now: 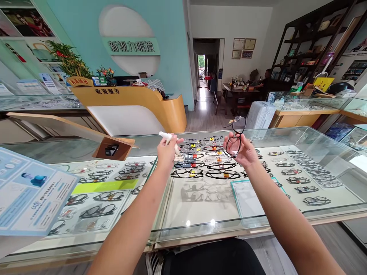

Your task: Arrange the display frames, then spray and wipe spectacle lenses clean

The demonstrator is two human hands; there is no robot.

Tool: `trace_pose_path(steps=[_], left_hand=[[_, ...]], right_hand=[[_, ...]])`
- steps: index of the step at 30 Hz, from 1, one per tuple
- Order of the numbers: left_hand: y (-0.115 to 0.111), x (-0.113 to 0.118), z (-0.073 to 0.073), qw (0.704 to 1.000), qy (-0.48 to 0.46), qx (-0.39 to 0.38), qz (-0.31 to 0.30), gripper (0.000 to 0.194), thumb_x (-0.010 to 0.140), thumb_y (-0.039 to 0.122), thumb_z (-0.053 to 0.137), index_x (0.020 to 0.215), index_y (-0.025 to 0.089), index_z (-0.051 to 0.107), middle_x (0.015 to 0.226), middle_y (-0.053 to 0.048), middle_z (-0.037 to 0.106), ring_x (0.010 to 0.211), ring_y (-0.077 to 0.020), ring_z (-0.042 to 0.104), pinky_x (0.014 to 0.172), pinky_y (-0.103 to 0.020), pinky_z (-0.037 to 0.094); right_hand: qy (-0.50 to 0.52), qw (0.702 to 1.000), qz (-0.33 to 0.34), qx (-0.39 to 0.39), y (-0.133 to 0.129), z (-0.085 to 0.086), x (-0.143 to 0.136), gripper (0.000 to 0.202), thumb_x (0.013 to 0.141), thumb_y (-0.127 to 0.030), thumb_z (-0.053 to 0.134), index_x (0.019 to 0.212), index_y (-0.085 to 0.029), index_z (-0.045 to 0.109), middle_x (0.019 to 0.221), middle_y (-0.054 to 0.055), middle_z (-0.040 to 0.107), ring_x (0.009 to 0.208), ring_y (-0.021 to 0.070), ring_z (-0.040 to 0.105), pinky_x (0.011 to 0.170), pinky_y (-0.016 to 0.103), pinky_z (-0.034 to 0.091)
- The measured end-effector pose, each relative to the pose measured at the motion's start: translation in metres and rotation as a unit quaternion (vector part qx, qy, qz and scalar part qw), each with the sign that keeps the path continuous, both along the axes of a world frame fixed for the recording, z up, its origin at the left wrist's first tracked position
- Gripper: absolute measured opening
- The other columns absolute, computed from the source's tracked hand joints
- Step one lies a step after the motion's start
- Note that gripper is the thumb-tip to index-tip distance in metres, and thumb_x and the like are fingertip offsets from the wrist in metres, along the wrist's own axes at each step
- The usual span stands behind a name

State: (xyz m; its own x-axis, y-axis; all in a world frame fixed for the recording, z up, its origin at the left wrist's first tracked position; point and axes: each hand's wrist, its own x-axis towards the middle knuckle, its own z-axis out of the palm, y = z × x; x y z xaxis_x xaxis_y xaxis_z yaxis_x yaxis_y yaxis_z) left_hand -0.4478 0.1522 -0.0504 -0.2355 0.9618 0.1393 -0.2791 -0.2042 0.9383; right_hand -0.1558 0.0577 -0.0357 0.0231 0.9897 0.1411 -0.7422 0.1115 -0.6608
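Observation:
My right hand (246, 152) holds a pair of black-framed eyeglasses (237, 134) upright on end above the glass display case (197, 225). A small tag hangs from the frame. To its left, my left hand (168, 151) is closed round a slim white object (166, 135), whose tip points up and left; its kind does not show clearly. Something pale and cloth-like (177, 154) also shows under these fingers. The two hands are apart. Below them, rows of eyeglasses (223, 174) with small coloured tags lie in the case.
A teal-edged white sheet (249, 198) lies by my right forearm. At left stand a blue printed leaflet (31, 194) and a slanted wooden board (65, 126). A wooden counter (174, 110), a wrapped suitcase (260, 116) and a seated person (265, 80) are farther back.

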Motion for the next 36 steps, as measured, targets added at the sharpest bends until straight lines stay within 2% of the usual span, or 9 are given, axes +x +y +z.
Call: trace_pose_path(steps=[4,8,18,22,27,30,32,34,36], left_hand=[[-0.015,0.011,0.002,0.993,0.063,0.022,-0.094,0.060,0.079,0.059,0.094,0.117,0.015,0.079,0.058,0.002,0.063,0.044,-0.0109,0.046,0.043,-0.022,0.033],[-0.027,0.020,0.003,0.982,0.091,0.049,-0.158,0.056,0.075,0.062,0.096,0.103,0.015,0.084,0.053,0.003,0.051,0.046,-0.0108,0.041,0.046,-0.025,0.026],[-0.038,0.030,0.008,0.982,0.017,0.046,-0.182,0.060,0.072,0.065,0.098,0.103,0.017,0.082,0.053,0.007,0.040,0.047,-0.0082,0.033,0.045,-0.023,0.025],[-0.036,0.028,0.009,0.983,-0.012,0.022,-0.181,0.059,0.071,0.064,0.098,0.103,0.017,0.080,0.056,0.007,0.042,0.048,-0.0082,0.038,0.043,-0.021,0.030],[-0.033,0.027,0.009,0.977,-0.056,-0.037,-0.201,0.053,0.075,0.064,0.093,0.092,0.019,0.069,0.068,0.003,0.059,0.054,-0.0120,0.058,0.046,-0.022,0.047],[-0.034,0.029,0.012,0.968,-0.107,-0.058,-0.220,0.043,0.081,0.053,0.089,0.089,0.021,0.060,0.086,-0.003,0.072,0.077,-0.0199,0.077,0.065,-0.030,0.065],[-0.036,0.029,0.015,0.960,-0.137,-0.077,-0.234,0.040,0.082,0.044,0.089,0.090,0.022,0.057,0.096,-0.005,0.076,0.095,-0.0246,0.081,0.078,-0.040,0.071],[-0.040,0.029,0.018,0.951,-0.151,-0.087,-0.255,0.040,0.078,0.038,0.091,0.092,0.022,0.057,0.093,-0.003,0.073,0.093,-0.0238,0.080,0.075,-0.040,0.072],[-0.043,0.027,0.021,0.941,-0.151,-0.074,-0.294,0.042,0.073,0.034,0.094,0.093,0.023,0.059,0.082,0.002,0.064,0.079,-0.0176,0.072,0.060,-0.029,0.066]], right_hand=[[-0.001,1.000,0.014,0.008,0.000,-0.001,-0.001,0.020,0.092,-0.036,0.090,0.085,-0.029,0.072,0.107,0.000,0.085,0.116,0.0242,0.079,0.113,0.048,0.063],[-0.013,1.000,0.017,0.007,0.000,-0.001,-0.003,0.018,0.094,-0.033,0.086,0.087,-0.029,0.070,0.105,0.000,0.083,0.107,0.0213,0.079,0.106,0.042,0.063],[-0.039,0.999,0.027,0.014,0.002,-0.008,-0.004,0.024,0.090,-0.038,0.089,0.093,-0.030,0.067,0.105,0.000,0.081,0.100,0.0209,0.077,0.106,0.041,0.061],[-0.045,0.998,0.037,0.021,0.003,-0.008,-0.005,0.028,0.086,-0.037,0.092,0.094,-0.029,0.067,0.105,-0.001,0.080,0.093,0.0195,0.076,0.096,0.038,0.063],[-0.042,0.998,0.044,0.031,0.002,-0.006,-0.006,0.029,0.084,-0.036,0.094,0.095,-0.029,0.068,0.102,-0.001,0.081,0.089,0.0182,0.076,0.086,0.034,0.064],[-0.036,0.997,0.053,0.042,0.002,-0.006,-0.006,0.031,0.083,-0.036,0.097,0.094,-0.029,0.069,0.101,-0.002,0.080,0.088,0.0171,0.076,0.083,0.031,0.064],[-0.036,0.997,0.055,0.047,0.002,-0.006,-0.006,0.030,0.084,-0.036,0.096,0.094,-0.029,0.069,0.100,-0.001,0.080,0.088,0.0166,0.075,0.081,0.031,0.063],[-0.041,0.997,0.053,0.046,0.002,-0.006,-0.005,0.029,0.085,-0.036,0.094,0.095,-0.029,0.068,0.102,-0.001,0.080,0.088,0.0169,0.074,0.081,0.032,0.062],[-0.046,0.997,0.051,0.040,0.003,-0.006,-0.005,0.029,0.086,-0.037,0.094,0.095,-0.028,0.068,0.103,0.000,0.079,0.088,0.0172,0.074,0.082,0.033,0.062]])
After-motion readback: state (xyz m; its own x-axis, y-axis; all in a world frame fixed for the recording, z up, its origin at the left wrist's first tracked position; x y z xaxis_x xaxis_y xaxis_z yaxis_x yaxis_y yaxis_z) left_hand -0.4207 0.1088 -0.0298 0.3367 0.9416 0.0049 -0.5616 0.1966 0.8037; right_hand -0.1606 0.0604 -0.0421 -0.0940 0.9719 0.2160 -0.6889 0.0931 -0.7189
